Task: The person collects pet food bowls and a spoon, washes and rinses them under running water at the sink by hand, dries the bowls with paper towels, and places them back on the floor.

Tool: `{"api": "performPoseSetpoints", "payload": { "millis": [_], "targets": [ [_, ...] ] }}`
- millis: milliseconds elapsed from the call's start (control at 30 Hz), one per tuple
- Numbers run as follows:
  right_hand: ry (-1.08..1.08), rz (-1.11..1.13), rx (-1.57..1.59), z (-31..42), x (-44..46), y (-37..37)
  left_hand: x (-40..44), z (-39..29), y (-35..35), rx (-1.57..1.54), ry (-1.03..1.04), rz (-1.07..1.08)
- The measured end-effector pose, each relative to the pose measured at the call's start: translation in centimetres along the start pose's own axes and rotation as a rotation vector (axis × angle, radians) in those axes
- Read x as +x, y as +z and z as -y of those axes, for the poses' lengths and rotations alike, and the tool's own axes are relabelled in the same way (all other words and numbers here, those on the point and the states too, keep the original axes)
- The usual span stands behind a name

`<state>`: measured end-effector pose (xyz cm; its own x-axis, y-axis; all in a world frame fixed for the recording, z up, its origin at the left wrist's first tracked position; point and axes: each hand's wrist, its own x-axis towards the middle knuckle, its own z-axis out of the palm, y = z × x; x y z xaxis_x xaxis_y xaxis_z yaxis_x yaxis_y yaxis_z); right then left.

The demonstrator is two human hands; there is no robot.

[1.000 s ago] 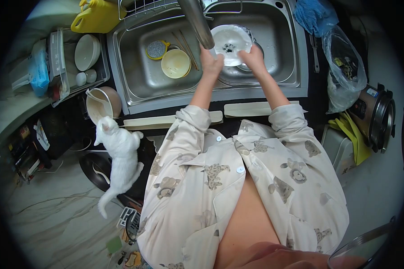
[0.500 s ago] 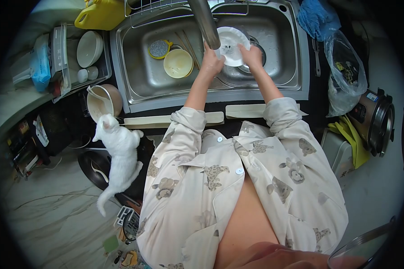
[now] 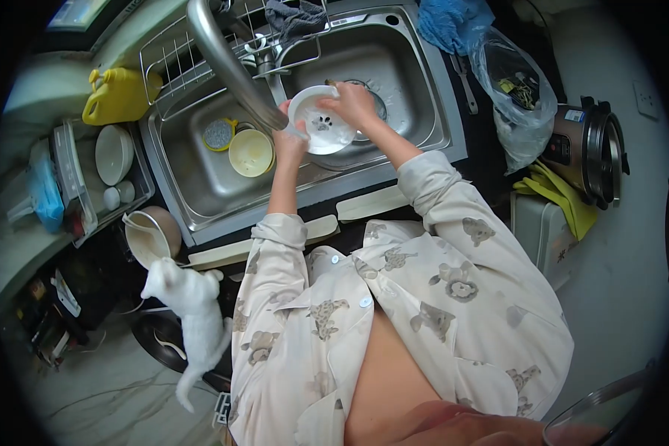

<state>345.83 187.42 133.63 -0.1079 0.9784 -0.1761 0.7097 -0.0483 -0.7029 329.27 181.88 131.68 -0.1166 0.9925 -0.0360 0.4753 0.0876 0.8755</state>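
A white bowl with a dark paw-print mark inside is held over the right basin of the steel double sink. My left hand grips its left edge, close to the end of the faucet. My right hand is closed on the upper right rim, fingers reaching into the bowl. Water appears to run from the faucet near my left fingers. In the left basin lie a cream bowl and a grey scrubbing sponge with a yellow edge.
A white cat stands at the left by a beige pot. A wire rack spans the sink's back. Yellow jug and dish box stand left; plastic bag, yellow gloves and rice cooker are right.
The view has turned and shifted, so the sink appears tilted. My right hand has moved to the bowl's upper rim, and the bowl's inside with its paw print shows more fully.
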Motion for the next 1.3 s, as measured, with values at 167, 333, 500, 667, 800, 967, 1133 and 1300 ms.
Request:
{"api": "performPoseSetpoints", "payload": {
  "millis": [167,333,500,667,800,967,1133,1300],
  "targets": [
    [-0.027,-0.053,-0.047,-1.2,0.9,0.8,-0.1,2.6,1.4,-0.135,-0.035,-0.145],
    [0.033,-0.006,0.1,-2.6,0.9,0.7,-1.4,1.3,1.3,-0.491,-0.338,-0.004],
    [0.064,0.021,0.074,-1.6,0.2,0.0,-1.5,0.3,1.2,-0.406,-0.323,-0.045],
    [0.075,-0.011,0.006,-0.5,-0.3,0.0,-1.3,-1.7,-0.1,-0.176,-0.29,-0.021],
    [0.11,0.002,-0.1,-0.3,-0.9,0.1,-0.8,0.1,0.4,-0.074,-0.148,-0.127],
    [0.234,0.202,-0.077,0.2,-0.6,-0.7,-0.4,1.3,1.4,-0.147,-0.099,-0.093],
    [0.019,0.046,0.165,-3.2,0.6,2.3,-1.7,-1.1,0.6,0.004,0.092,-0.187],
    [-0.009,0.187,0.446,-5.3,-0.5,4.6,-0.4,1.0,-0.1,0.044,-0.137,-0.125]
  ]
}}
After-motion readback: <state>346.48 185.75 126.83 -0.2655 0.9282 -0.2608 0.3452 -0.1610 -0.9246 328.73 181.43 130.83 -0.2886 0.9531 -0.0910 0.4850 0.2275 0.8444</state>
